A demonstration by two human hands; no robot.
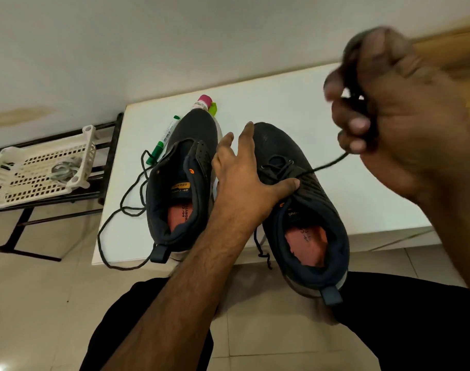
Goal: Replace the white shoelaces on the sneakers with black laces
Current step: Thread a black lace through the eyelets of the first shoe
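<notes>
Two dark grey sneakers with pink insoles stand on a white table [295, 103]. My left hand [244, 172] rests on the right sneaker [303, 210], thumb across its laced part, fingers stretched toward the toe. My right hand [389, 103], raised and blurred, grips a black lace [327, 164] that runs taut down to the right sneaker's eyelets. The other end of this lace [263, 253] hangs over the table's front edge. The left sneaker [180, 183] has its tongue open and no lace in it. A loose black lace [116, 218] lies coiled beside it on the left.
A green marker [163, 140] lies left of the left sneaker's toe. A pink-capped tube [203, 101] and a green scrap lie behind it. A white plastic basket [35, 170] sits on a black rack to the left. My dark-clothed knees are below the table's front edge.
</notes>
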